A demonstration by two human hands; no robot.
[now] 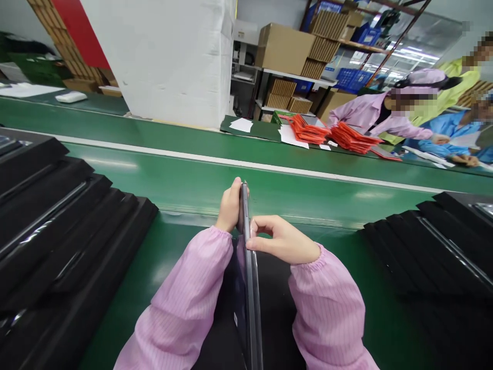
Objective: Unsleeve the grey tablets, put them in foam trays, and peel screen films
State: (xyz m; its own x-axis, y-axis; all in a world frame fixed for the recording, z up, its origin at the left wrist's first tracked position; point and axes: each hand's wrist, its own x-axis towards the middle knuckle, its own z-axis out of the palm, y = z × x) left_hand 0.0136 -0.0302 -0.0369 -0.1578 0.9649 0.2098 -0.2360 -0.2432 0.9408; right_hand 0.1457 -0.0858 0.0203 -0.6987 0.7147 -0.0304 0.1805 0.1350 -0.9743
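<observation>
A slim dark tablet-like device (247, 272) stands on its edge before me, its long side running away from me. A small white label shows low on its left face. My left hand (230, 205) is closed around the far end, with the thumb up along the left face and fingertips showing on the other side. With thumb and index finger bent together, my right hand (279, 239) pinches at the right side of the device's upper edge. Something clear and shiny, perhaps film, shows by those fingers. A black sheet or tray (275, 308) lies beneath.
Black trays are stacked in slanting piles at left (77, 246) and right (419, 252). A green conveyor belt (185, 180) with a pale rail crosses ahead. Beyond it are orange-red pouches (308, 128), a white pillar (165, 61), shelved cartons (285, 49) and co-workers (389, 110).
</observation>
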